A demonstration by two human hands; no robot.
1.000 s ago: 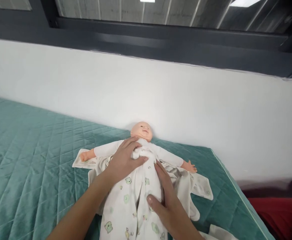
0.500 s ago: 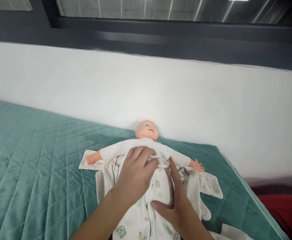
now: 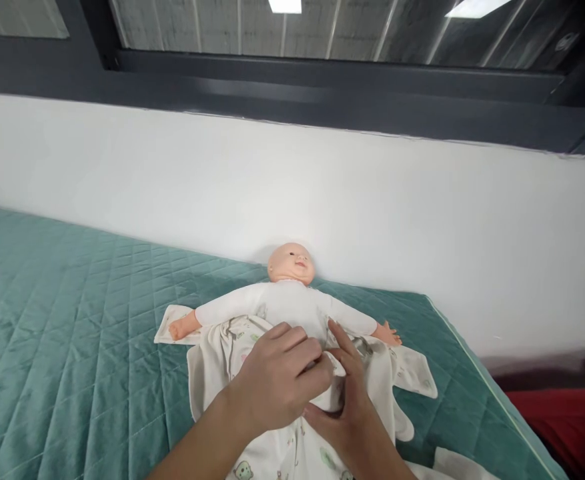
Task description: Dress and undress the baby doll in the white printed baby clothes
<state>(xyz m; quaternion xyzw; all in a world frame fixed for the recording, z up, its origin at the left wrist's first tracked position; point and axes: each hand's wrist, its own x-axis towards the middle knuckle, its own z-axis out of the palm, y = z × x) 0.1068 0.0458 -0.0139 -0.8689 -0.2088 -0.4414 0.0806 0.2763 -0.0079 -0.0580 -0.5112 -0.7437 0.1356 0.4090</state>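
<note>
A baby doll (image 3: 292, 263) lies on its back, head toward the wall, arms spread, its torso in a white long-sleeved top (image 3: 287, 303). Over its lower body is a white baby romper (image 3: 245, 470) printed with small green animals. At the doll's belly, my left hand (image 3: 285, 377) is closed, with curled fingers pinching the romper's cloth; its fingertips are partly hidden. Facing it, my right hand (image 3: 349, 393) curves thumb and fingers around a bunched fold of the same cloth. The romper's sleeves lie spread beneath the doll's arms.
The doll rests on a green quilted bed cover (image 3: 97, 347). A white wall (image 3: 292, 180) stands right behind its head, below a dark window frame (image 3: 292, 93). More white cloth (image 3: 457, 463) lies at the lower right, and something red (image 3: 562, 420) is beyond the bed's edge.
My left hand has moved down and slightly right, drawing the cloth from the chest toward the belly. More of the white top shows now. My right hand has closed in around the folded cloth.
</note>
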